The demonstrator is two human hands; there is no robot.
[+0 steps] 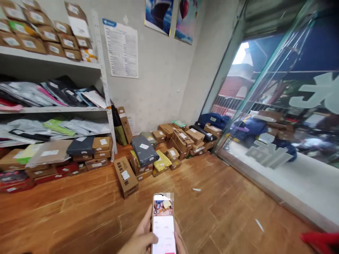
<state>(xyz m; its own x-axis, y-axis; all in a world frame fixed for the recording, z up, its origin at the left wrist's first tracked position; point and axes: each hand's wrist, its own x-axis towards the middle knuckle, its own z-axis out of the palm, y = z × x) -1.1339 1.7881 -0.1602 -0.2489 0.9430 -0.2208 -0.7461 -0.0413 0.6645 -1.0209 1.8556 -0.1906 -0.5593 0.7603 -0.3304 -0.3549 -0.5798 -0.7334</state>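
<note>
A phone (163, 224) with a lit screen is held upright at the bottom centre of the view. My left hand (139, 236) grips its left edge, thumb resting on the lower screen. Fingertips of my right hand (178, 240) wrap the phone's right edge; most of that hand is hidden behind the phone and below the frame. The screen shows a small picture of parcels at the top and a white page below. The phone points toward a heap of parcels (169, 144) on the wooden floor (219, 211).
White shelves (53, 109) at left hold cardboard boxes and soft mail bags. A long box (125, 176) lies on the floor ahead. A glass door (278, 106) fills the right side. A red object (321, 241) sits at the bottom right corner.
</note>
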